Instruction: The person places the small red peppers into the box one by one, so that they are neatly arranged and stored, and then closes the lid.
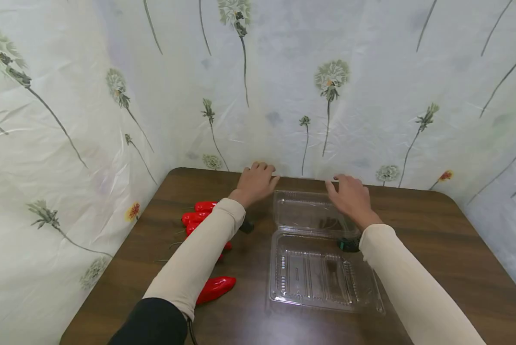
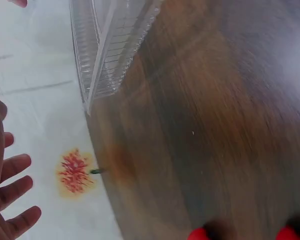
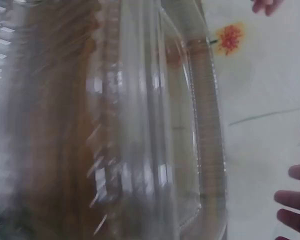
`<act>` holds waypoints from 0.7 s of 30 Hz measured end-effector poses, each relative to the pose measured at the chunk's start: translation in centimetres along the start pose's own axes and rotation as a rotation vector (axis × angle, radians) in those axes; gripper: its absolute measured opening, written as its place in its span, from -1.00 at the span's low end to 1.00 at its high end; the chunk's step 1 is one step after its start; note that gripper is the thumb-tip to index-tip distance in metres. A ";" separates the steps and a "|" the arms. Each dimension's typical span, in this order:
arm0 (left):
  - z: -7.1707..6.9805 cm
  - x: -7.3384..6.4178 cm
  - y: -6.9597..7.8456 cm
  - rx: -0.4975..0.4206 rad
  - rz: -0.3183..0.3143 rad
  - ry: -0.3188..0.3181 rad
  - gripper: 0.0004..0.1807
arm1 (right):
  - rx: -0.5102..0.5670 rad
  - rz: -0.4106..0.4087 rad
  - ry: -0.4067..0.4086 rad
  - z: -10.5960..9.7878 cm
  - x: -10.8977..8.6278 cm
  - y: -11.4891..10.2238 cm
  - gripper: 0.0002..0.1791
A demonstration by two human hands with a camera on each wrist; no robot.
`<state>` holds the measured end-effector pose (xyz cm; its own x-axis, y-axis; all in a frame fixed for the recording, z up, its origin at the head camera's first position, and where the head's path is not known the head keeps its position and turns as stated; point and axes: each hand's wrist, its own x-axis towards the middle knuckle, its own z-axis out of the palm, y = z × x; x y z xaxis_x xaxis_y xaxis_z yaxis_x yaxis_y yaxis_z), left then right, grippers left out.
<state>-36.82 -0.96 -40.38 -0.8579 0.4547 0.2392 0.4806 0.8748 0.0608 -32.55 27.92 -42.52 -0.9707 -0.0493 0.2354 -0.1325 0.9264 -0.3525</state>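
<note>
Container [image 1: 322, 258] seemingly beneath right hand [image 1: 350, 197]

Both my arms reach forward in cream sleeves, the left upper arm in black. My left hand [image 1: 256, 181] lies palm down, fingers lightly bent and together, gripping nothing. My right hand [image 1: 349, 195] hovers level with it, well apart, palm down, fingers relaxed and slightly spread, also holding nothing.

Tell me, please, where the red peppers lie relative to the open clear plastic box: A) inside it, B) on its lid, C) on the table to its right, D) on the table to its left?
D: the red peppers lie on the table, left of the empty clear plastic box.
</note>
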 end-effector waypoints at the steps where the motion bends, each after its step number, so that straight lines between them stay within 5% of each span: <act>1: -0.2 -0.3 -0.1 0.021 0.031 0.006 -0.55 | 0.020 -0.002 0.005 -0.1 -0.4 0.3 -0.28; 5: -0.8 -1.5 -0.5 0.061 0.143 0.030 -0.68 | 0.110 0.016 -0.004 -0.6 -2.2 1.3 -0.28; 10: -1.4 -3.8 -0.6 0.040 0.204 0.021 -0.75 | 0.185 0.087 -0.084 -0.8 -4.4 2.7 -0.20; 16: -2.3 -7.8 -0.1 0.066 0.276 0.005 -0.75 | 0.307 0.197 -0.197 -1.3 -7.1 3.8 -0.09; 21: -3.6 -11.6 0.1 -0.009 0.321 -0.016 -0.74 | 0.379 0.231 -0.284 -2.2 -9.5 4.4 -0.08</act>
<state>-26.17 -6.77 -39.71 -0.6647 0.7100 0.2327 0.7289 0.6846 -0.0066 -23.47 33.26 -44.34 -0.9923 -0.0073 -0.1237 0.0796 0.7276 -0.6813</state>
